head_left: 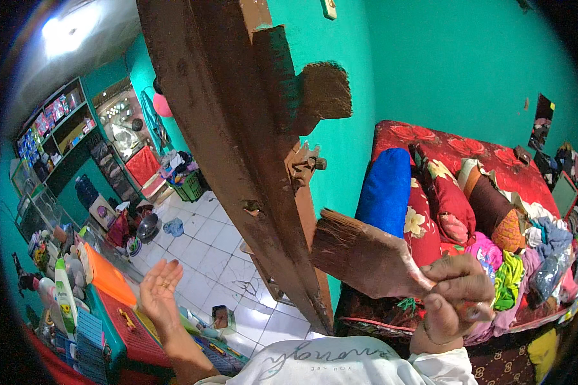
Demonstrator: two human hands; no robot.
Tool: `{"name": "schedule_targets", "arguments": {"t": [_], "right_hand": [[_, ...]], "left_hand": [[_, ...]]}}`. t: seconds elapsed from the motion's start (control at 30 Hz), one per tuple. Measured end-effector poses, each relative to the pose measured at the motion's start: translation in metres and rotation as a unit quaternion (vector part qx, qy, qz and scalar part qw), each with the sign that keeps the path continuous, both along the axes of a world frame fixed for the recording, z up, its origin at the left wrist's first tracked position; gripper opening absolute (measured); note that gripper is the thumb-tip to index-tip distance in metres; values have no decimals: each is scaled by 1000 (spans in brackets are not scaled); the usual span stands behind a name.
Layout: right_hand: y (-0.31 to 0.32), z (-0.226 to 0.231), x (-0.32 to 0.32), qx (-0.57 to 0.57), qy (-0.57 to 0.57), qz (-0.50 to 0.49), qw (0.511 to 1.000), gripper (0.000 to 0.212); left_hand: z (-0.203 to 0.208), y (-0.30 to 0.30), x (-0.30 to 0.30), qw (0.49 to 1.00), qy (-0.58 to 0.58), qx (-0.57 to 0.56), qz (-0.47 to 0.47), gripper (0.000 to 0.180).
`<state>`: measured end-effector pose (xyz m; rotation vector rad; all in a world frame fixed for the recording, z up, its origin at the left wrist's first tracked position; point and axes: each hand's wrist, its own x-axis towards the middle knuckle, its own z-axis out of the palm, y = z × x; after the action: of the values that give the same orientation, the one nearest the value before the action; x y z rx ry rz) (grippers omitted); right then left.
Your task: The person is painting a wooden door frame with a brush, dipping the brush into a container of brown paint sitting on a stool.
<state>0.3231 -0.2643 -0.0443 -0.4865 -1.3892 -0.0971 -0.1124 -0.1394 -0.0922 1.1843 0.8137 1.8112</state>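
Observation:
My right hand (455,296) is closed around the handle of a wide paintbrush (369,260) coated in brown paint. The bristles point left, up against the edge of a brown wooden door frame (228,141); whether they touch it I cannot tell. Beside the frame, brown paint (324,90) covers a patch of the green wall. A metal latch (307,163) sits on the frame's right side, below that patch. Off to the left, my left hand (160,289) is raised with its palm up, fingers stretched out and holding nothing.
On the right stands a bed (488,151) with red floral cover, a blue bolster (385,192), pillows and heaped clothes (514,276). Through the doorway lies a white tiled floor (202,237) with a green basket (187,187). A cluttered cabinet (125,327) stands close at my left.

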Motion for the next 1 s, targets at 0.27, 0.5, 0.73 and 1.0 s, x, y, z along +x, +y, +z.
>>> {"name": "schedule_targets", "arguments": {"t": [0.27, 0.5, 0.73, 1.0], "right_hand": [[-4, 9, -6, -106, -65, -25, 992, 19], [14, 32, -21, 23, -13, -102, 994, 20], [10, 15, -17, 84, -59, 56, 993, 25], [22, 35, -23, 24, -77, -66, 995, 28]], "left_hand": [[-7, 0, -14, 1000, -9, -10, 16, 50], [-14, 8, -17, 1000, -14, -3, -7, 50], [-9, 9, -18, 1000, -4, -2, -6, 51], [-8, 6, -11, 999, -23, -24, 20, 50]]}}
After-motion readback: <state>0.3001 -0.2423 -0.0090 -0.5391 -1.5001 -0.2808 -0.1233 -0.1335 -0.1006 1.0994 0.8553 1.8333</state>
